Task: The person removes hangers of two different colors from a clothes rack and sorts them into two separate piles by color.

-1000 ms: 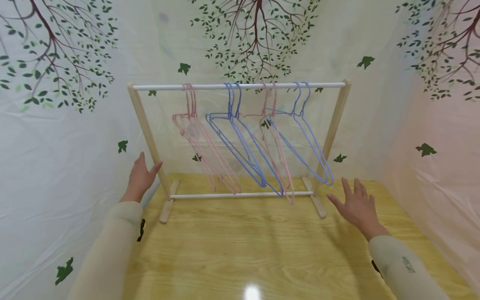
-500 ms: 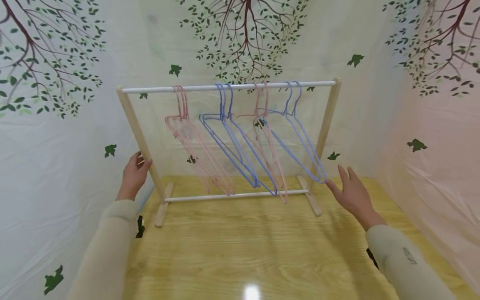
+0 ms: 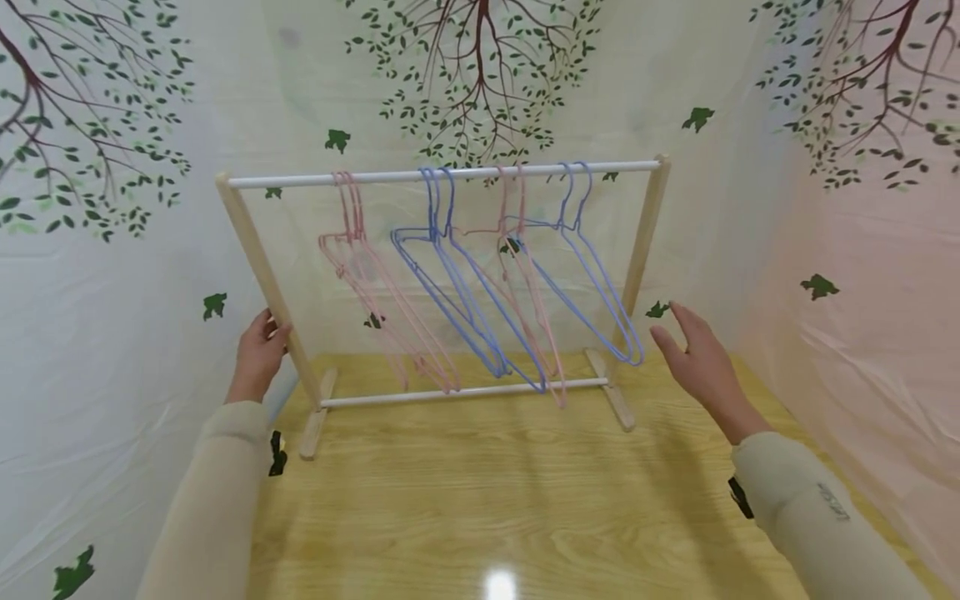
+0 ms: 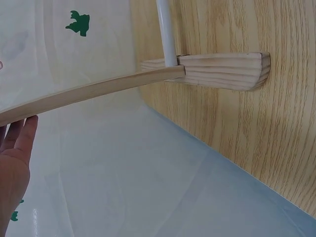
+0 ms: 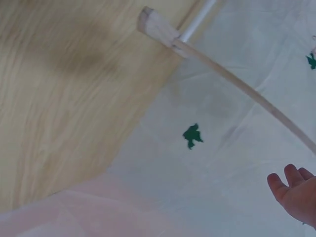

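Observation:
A clothes rack with a white top rail (image 3: 390, 177) and pale wooden posts stands on the table. My left hand (image 3: 258, 358) is at the left post (image 3: 258, 250), thumb by its front side. In the left wrist view the fingers (image 4: 24, 140) meet the post's edge; the thumb is hidden there. My right hand (image 3: 701, 371) is raised beside the right post (image 3: 641, 250), apart from it, thumb and fingers spread and holding nothing. Several pink hangers (image 3: 375, 292) and blue hangers (image 3: 450, 283) hang from the rail in alternating groups.
The rack's feet (image 4: 222, 71) rest on a wood-grain table (image 3: 450, 500), joined by a low white bar (image 3: 390, 398). White sheeting (image 3: 247, 100) printed with branches and green leaves closes off the back and left; a pinkish sheet (image 3: 900, 333) borders the right side.
My left hand has gone from spread fingers beside the left post to holding it. My right hand stays near the right post, its fingers turned. The head view has tilted and shifted slightly.

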Tool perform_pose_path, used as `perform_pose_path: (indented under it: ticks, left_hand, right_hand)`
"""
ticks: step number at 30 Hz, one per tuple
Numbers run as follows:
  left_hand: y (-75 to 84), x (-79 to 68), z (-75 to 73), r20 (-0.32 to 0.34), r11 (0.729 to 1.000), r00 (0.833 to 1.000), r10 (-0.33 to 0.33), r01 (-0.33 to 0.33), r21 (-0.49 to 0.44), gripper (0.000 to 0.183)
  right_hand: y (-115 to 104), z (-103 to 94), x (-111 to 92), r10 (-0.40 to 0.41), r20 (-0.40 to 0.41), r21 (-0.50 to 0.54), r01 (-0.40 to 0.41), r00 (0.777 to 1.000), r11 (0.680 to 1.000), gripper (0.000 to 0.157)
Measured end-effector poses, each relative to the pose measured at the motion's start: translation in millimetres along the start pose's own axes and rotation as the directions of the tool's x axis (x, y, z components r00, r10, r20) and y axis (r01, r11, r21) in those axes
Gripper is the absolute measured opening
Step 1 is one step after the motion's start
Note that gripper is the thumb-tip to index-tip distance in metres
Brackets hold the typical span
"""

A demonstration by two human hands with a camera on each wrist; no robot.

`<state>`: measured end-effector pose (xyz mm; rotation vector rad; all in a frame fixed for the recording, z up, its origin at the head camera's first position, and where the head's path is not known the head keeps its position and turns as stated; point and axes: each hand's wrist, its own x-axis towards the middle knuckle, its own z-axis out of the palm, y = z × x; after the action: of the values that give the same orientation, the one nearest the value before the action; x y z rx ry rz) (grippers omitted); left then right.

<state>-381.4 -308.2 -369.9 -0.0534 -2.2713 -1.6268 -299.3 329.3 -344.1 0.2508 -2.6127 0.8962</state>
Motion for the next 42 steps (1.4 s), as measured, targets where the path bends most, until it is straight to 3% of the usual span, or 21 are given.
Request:
perform_pose_path:
  ticks: [8, 12, 20, 32, 42]
  left_hand:
    - [-0.9, -4.1, 0.7, -0.015, 0.999, 1.0, -0.025, 0.025, 0.034, 0.052]
    - [1.4, -6.1, 0.7, -0.016, 0.998, 1.0, -0.004, 0.005, 0.059, 0.052]
    - [0.6, -8.1, -1.8, -0.02, 0.997, 1.0, 0.014, -0.013, 0.077, 0.052]
    - [-4.9, -2.9, -2.2, -0.002, 1.0, 1.0, 0.002, -0.002, 0.031, 0.053]
    - [-5.5, 3.3, -0.2, 0.022, 1.0, 1.0, 0.018, -0.019, 0.023, 0.054]
  right_hand:
    - [-32.3, -8.3, 18.5, -0.003, -0.065, 0.161, 0.014, 0.998, 0.987, 0.064]
    - [-48.2, -9.9, 29.4, 0.023, -0.108, 0.204, 0.0, 0.994, 0.979, 0.06]
    - [-75.4, -5.6, 50.2, 0.063, -0.098, 0.244, -0.038, 0.993, 0.969, 0.058]
    - [-85.1, 6.2, 66.6, 0.101, -0.088, 0.245, -0.077, 0.991, 0.966, 0.048]
    - [-82.2, 12.4, 69.0, 0.12, -0.115, 0.22, -0.092, 0.986, 0.971, 0.038]
